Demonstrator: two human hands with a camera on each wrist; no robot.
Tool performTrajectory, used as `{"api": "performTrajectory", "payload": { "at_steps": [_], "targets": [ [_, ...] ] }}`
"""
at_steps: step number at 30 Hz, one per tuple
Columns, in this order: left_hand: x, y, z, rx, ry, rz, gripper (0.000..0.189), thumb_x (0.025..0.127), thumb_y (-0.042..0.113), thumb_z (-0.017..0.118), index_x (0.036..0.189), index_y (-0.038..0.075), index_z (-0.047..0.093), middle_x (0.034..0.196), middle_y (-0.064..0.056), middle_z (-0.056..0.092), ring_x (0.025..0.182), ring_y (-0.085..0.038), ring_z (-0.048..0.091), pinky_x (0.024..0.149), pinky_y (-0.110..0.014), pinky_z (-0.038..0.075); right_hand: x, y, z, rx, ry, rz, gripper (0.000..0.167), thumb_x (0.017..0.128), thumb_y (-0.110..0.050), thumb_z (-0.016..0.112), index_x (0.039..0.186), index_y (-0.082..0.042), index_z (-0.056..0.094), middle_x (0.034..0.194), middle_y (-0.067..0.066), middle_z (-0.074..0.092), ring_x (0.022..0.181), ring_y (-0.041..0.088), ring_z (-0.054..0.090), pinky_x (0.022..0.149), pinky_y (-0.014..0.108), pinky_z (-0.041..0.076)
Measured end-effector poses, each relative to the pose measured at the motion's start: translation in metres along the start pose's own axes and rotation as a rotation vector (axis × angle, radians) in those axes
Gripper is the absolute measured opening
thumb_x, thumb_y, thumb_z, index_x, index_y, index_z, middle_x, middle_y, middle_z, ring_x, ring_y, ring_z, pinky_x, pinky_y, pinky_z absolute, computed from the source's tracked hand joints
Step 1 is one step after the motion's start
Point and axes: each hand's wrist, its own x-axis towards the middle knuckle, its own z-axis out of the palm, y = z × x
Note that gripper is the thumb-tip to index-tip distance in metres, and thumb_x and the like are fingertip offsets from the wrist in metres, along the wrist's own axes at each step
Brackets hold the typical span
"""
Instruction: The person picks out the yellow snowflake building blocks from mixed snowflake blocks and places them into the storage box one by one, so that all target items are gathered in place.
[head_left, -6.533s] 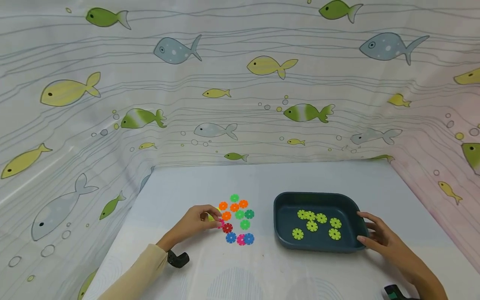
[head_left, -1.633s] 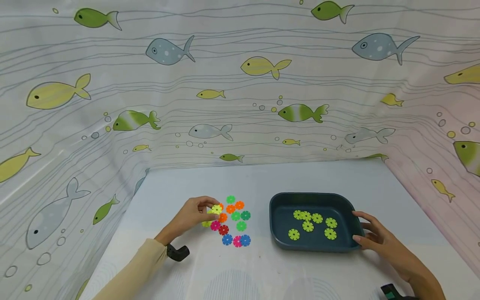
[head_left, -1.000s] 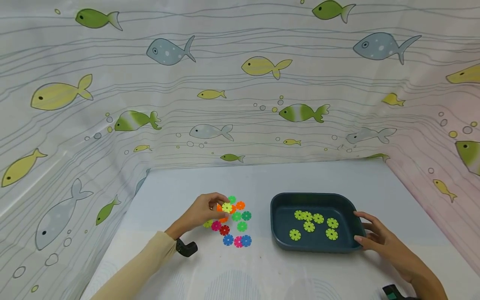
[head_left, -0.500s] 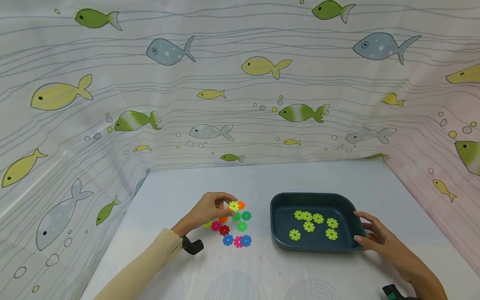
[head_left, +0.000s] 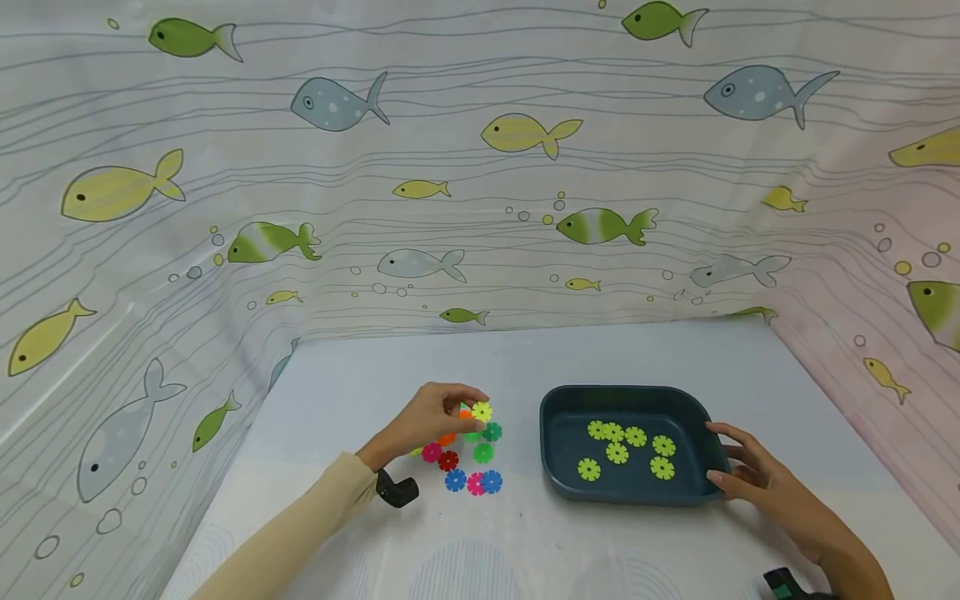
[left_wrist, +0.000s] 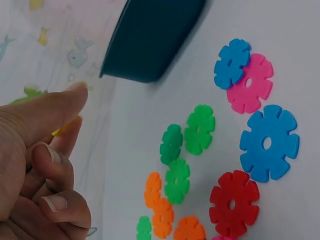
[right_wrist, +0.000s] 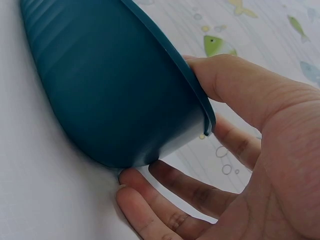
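Note:
My left hand (head_left: 431, 421) pinches a yellow notched plastic building disc (head_left: 482, 412) between thumb and fingertips, over the loose discs left of the bin. In the left wrist view only a yellow sliver of this disc (left_wrist: 56, 132) shows behind the thumb. My right hand (head_left: 772, 479) holds the right end of a dark teal bin (head_left: 630, 497). In the right wrist view its thumb is at the bin's rim (right_wrist: 192, 82) and other fingers reach to the lower edge. Several yellow-green discs (head_left: 617, 452) lie inside the bin.
On the white table (head_left: 517, 558) lie a red disc (left_wrist: 233, 204), a blue disc (left_wrist: 270, 143), green discs (head_left: 483, 452) and orange and pink ones. Some are partly covered by my left hand. A curtain printed with fish (head_left: 420, 262) surrounds the table.
My left hand has picked up a yellow disc from the left side of the group and moved rightward with it, over the orange and green discs. The right hand stays at the bin.

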Motion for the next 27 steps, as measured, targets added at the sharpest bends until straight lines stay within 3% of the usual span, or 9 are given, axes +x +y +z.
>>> {"api": "performTrajectory", "payload": {
  "at_steps": [5,16,27],
  "targets": [
    [0.006,0.009,0.002,0.015,-0.012,0.014,0.047,0.086,0.037,0.085,0.126,0.016,0.073,0.102,0.007,0.07,0.071,-0.019,0.052,0.057,-0.024,0.04,0.0,0.0,0.0,-0.004,0.005,-0.001,0.075,0.104,-0.026,0.064,0.163,-0.03,0.017,0.156,0.028,0.025,0.124,0.039,0.052,0.086,0.044,0.05],
    [0.018,0.025,0.011,0.008,-0.052,0.065,0.041,0.085,0.032,0.087,0.122,0.017,0.074,0.102,0.006,0.069,0.074,-0.02,0.056,0.06,-0.025,0.043,0.001,0.001,0.001,-0.013,0.002,0.003,0.077,0.104,-0.027,0.065,0.163,-0.029,0.016,0.156,0.03,0.024,0.127,0.043,0.05,0.089,0.048,0.05],
    [0.028,0.035,0.023,-0.024,-0.078,0.109,0.036,0.086,0.032,0.086,0.119,0.022,0.075,0.099,-0.01,0.068,0.06,-0.015,0.045,0.055,-0.024,0.037,0.0,0.0,0.001,-0.008,0.003,0.014,0.077,0.104,-0.026,0.064,0.163,-0.028,0.016,0.157,0.03,0.022,0.128,0.044,0.048,0.089,0.048,0.05]
  ]
}}
